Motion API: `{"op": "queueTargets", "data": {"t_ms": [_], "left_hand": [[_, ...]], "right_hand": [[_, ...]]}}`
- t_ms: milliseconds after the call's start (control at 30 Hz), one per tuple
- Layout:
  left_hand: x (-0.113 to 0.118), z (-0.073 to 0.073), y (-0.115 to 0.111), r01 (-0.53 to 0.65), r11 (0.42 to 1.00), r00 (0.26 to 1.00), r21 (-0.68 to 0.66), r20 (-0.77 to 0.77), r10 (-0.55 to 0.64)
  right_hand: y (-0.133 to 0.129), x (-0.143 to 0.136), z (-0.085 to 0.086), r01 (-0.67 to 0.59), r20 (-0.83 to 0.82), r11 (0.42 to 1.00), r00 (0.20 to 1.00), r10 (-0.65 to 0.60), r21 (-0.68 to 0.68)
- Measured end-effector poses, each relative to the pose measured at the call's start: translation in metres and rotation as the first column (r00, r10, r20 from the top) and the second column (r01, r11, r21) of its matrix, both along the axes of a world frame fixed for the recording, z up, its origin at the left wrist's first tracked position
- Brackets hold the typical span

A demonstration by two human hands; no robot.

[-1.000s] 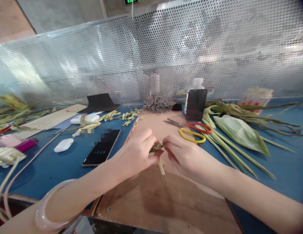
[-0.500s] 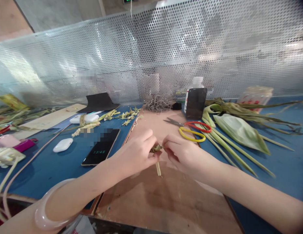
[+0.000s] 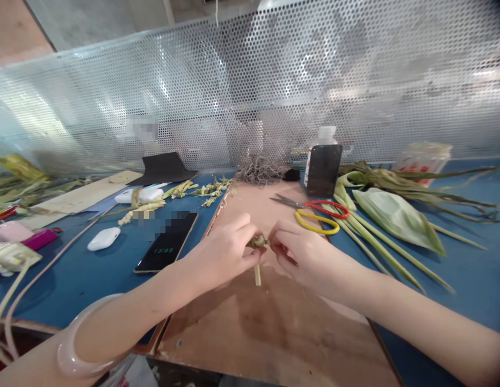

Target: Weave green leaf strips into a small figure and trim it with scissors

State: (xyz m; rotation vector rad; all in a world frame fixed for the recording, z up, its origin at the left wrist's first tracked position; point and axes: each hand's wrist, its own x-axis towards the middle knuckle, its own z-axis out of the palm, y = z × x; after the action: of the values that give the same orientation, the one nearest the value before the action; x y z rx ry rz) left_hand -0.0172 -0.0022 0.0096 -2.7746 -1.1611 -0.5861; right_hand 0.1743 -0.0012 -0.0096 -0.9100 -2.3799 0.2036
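A small piece of folded green leaf (image 3: pixel 258 242) with a pale strip hanging below it is pinched in my left hand (image 3: pixel 236 244), over the wooden board (image 3: pixel 274 338). My right hand (image 3: pixel 296 247) is closed close beside it, fingertips pressed together at the leaf's right edge. What those fingertips hold is too small to make out. Just beyond my right hand lie scissors (image 3: pixel 320 216) with one red and one yellow handle, blades pointing left. Long green leaf stalks and a broad pale leaf (image 3: pixel 398 217) rest to the right.
Left of the board are a dark phone (image 3: pixel 168 244), a white earphone case (image 3: pixel 103 239) and leaf scraps (image 3: pixel 213 191) on the blue table. Grey yarn (image 3: pixel 261 171) lies at the board's far end. A second phone (image 3: pixel 324 171) leans on a bottle. A perforated metal screen (image 3: pixel 193 102) stands behind.
The folded leaf has turned slightly in my left fingers and shows more, and its hanging strip has swung a little left. My hands stay in nearly the same place.
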Motion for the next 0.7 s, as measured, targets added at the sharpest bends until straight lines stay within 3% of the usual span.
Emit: {"op": "queueTargets", "data": {"t_ms": [200,400,533,700], "left_hand": [[0.002,-0.002,0.002,0.002,0.998,0.999,-0.063,-0.038,-0.005],[0.005,-0.004,0.003,0.007,0.997,0.995,-0.078,-0.103,-0.015],[0.003,-0.006,0.005,0.024,0.996,0.998,-0.081,-0.052,-0.028],[0.000,-0.005,0.008,0.072,0.997,0.997,0.006,0.016,-0.072]], "right_hand": [[0.002,0.002,-0.002,-0.070,0.046,0.997,0.997,0.069,0.018],[0.006,0.002,-0.012,-0.051,0.084,0.998,0.995,0.048,0.024],[0.003,-0.001,-0.010,-0.017,-0.050,0.992,0.999,0.010,-0.129],[-0.006,-0.006,-0.002,-0.039,-0.315,0.912,0.944,-0.101,-0.409]]}}
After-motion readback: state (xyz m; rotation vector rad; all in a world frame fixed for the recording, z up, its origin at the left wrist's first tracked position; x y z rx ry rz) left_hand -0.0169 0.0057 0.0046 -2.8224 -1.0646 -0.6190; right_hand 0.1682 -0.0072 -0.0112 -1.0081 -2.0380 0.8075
